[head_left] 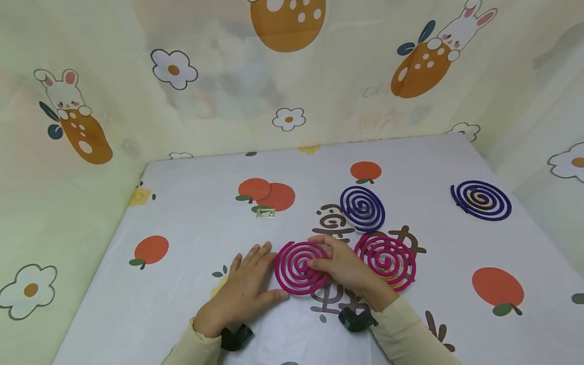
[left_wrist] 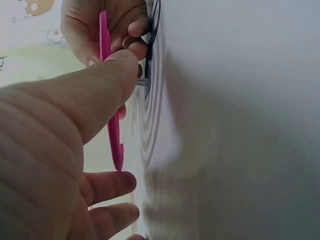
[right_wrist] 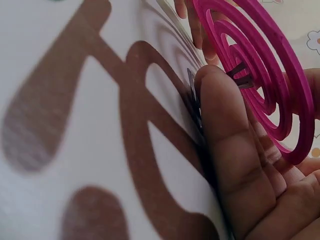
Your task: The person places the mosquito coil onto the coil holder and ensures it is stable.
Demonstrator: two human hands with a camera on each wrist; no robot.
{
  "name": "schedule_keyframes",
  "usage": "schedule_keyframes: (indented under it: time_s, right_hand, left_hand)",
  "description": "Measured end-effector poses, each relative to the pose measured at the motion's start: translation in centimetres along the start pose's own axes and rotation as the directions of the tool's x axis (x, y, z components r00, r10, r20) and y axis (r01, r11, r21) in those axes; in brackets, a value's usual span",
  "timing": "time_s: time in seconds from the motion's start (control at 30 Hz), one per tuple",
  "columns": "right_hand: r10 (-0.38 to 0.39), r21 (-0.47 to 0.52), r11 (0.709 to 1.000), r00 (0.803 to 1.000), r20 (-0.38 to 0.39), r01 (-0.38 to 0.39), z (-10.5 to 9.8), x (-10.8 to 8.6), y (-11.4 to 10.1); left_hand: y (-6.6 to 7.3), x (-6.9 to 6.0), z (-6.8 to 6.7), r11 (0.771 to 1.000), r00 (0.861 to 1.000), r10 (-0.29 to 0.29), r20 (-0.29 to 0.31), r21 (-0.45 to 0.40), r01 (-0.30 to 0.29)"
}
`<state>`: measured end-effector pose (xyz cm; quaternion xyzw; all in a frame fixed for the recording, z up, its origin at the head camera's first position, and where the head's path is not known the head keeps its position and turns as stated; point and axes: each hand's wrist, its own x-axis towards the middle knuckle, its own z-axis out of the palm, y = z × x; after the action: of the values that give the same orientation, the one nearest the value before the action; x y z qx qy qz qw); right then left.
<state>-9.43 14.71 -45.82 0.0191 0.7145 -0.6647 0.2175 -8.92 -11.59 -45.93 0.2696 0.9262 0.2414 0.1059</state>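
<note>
A pink mosquito coil (head_left: 290,276) is between both hands, tilted and raised off the table in the wrist views. My right hand (head_left: 349,268) pinches it, thumb over its centre and other fingers curled beneath. Metal prongs (right_wrist: 241,76) meet the coil's middle, and a thin metal piece (right_wrist: 194,92) lies low beside a fingertip. At the coil's left edge, my left hand (head_left: 246,289) has its fingers spread fairly straight, with the thumb touching the lower rim. In the left wrist view, the pink coil (left_wrist: 115,137) passes behind the left thumb (left_wrist: 107,75).
A second pink coil (head_left: 391,247) lies right of my right hand. Behind it is a dark blue coil (head_left: 363,207), and another dark blue coil (head_left: 484,197) lies far right. A small metal piece (head_left: 265,213) rests behind the held coil. A patterned cloth wall (head_left: 228,126) borders the table.
</note>
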Motion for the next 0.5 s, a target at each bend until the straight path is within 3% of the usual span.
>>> schedule_keyframes:
  time_s: [0.13, 0.5]
  right_hand:
    - [0.006, 0.006, 1.000, 1.000, -0.009, -0.006, -0.1, 0.3, -0.2]
    - [0.009, -0.047, 0.999, 0.999, -0.034, -0.011, -0.3, 1.7, -1.0]
  left_hand:
    - [-0.2, 0.3, -0.1, 1.000, 1.000, 0.026, -0.004, 0.010, -0.026]
    - [-0.8, 1.7, -1.0, 0.999, 1.000, 0.030, 0.009, 0.025, -0.030]
